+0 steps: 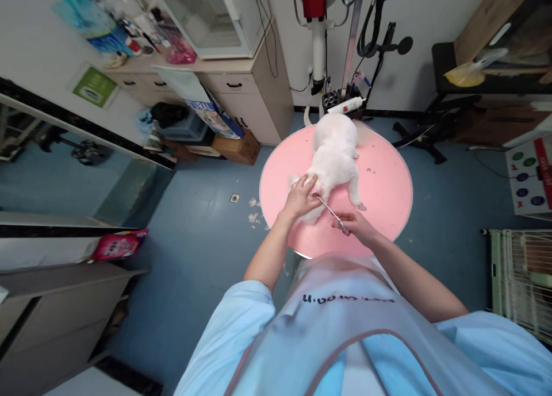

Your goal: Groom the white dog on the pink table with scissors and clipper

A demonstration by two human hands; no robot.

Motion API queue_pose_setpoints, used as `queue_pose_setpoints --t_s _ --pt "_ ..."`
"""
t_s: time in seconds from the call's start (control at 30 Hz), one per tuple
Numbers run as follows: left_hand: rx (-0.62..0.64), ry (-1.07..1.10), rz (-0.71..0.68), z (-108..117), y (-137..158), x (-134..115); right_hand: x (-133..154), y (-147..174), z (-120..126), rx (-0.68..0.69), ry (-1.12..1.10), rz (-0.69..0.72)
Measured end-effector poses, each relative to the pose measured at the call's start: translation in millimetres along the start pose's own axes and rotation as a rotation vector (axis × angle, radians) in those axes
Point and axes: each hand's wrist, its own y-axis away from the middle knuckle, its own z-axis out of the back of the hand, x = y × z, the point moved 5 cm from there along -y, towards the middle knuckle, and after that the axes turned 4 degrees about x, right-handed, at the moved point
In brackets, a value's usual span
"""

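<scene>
One dog ear [318, 188] we judge soft, best flap-held; left hand [298, 200] is spread around it, right hand [357, 225] grips metal tool [330, 211].

We see bright, even light; the dog [336, 154] at upper centre looks nearly washed out; shadows on the table [386, 198] are faint; we find the edges stretched, and clutter [138, 28] at upper left blurred.
</scene>
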Motion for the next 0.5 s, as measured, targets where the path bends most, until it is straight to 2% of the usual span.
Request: queue_pose_setpoints --t_s 0.2,0.4,0.5 --pt "0.021 0.023 0.000 1.1 -0.9 0.6 2.6 2.3 -4.2 0.094 -0.084 -0.020" --pt "0.014 0.035 -0.022 2.9 -2.4 1.4 3.0 -1.9 3.4 0.016 -0.163 -0.054" --pt "0.016 0.039 -0.023 2.2 -2.2 2.6 4.0 -2.8 -0.7 0.077 -0.137 -0.045"
